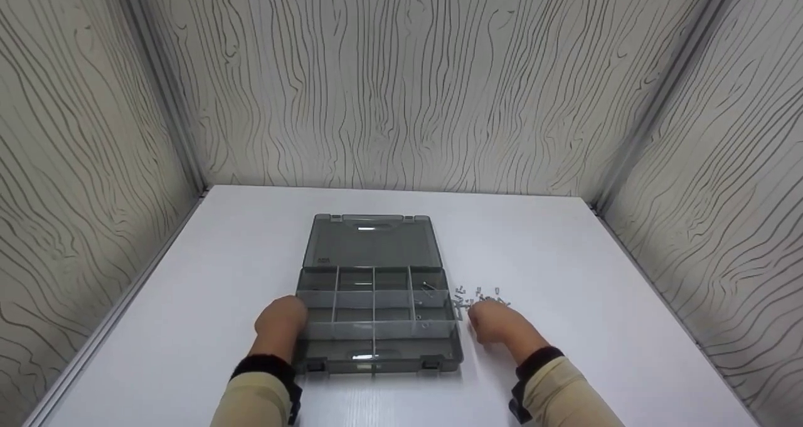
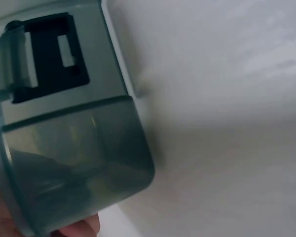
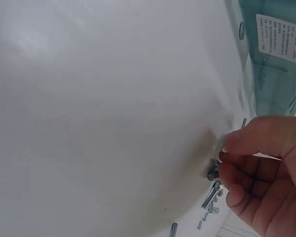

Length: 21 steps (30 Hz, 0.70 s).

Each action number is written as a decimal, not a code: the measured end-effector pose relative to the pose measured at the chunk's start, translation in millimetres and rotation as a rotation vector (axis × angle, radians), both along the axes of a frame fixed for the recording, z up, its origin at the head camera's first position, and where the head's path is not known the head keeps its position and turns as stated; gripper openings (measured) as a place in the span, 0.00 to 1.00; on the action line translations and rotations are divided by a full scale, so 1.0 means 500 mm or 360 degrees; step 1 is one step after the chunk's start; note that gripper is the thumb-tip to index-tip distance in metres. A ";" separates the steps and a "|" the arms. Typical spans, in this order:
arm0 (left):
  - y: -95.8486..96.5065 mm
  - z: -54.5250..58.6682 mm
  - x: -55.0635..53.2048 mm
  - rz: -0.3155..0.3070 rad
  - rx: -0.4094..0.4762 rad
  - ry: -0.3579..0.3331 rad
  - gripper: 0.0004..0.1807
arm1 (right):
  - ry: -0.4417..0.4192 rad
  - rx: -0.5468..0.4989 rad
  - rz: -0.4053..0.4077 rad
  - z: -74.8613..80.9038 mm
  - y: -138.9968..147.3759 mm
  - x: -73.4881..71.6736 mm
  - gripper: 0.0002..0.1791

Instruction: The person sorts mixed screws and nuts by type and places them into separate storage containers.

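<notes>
A grey see-through compartment box [image 1: 401,368] lies on the table with its lid [image 1: 370,248] folded back. My left hand [image 1: 281,317] grips its left side; in the left wrist view, fingertips [image 2: 84,228] show below the box corner, near a dark latch [image 2: 54,57]. Right of the box, my right hand [image 1: 497,322] is at a scatter of small metal fasteners [image 1: 500,302]. In the right wrist view, its thumb and curled fingers pinch a small metal piece [image 3: 220,147], mostly hidden. Other fasteners [image 3: 210,195] lie just below the fingertips.
Thin dividers split the box into several compartments. A screw [image 1: 428,285] and a few tiny pieces lie in those at the right. A white label [image 3: 281,37] is on the box's side. Wood-patterned walls [image 1: 389,88] enclose the white table [image 1: 627,301] at the back and sides.
</notes>
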<state>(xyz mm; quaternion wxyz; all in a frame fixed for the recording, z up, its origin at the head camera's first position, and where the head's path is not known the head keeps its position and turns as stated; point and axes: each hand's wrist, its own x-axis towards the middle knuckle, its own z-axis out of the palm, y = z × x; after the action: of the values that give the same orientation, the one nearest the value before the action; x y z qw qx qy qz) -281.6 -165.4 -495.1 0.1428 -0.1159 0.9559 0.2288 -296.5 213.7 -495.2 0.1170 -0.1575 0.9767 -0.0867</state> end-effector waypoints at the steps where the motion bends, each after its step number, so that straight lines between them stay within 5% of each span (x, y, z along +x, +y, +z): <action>1: 0.000 0.000 0.001 -0.0005 -0.0005 -0.0002 0.16 | 0.0012 -0.0015 0.0007 0.005 0.000 -0.002 0.13; 13: -0.003 0.005 0.002 -0.0067 -0.0061 -0.0037 0.14 | 0.0112 -0.0179 0.0058 0.090 -0.029 -0.033 0.11; 21: -0.001 0.008 0.004 -0.0082 -0.0049 -0.0026 0.16 | 0.0152 -0.0171 0.0196 0.100 -0.077 -0.040 0.11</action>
<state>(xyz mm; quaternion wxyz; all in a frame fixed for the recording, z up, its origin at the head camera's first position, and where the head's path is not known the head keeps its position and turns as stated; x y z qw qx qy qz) -279.4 -166.0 -491.0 0.1548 -0.0953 0.9608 0.2093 -316.3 175.2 -445.5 0.0667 -0.2272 0.9636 -0.1239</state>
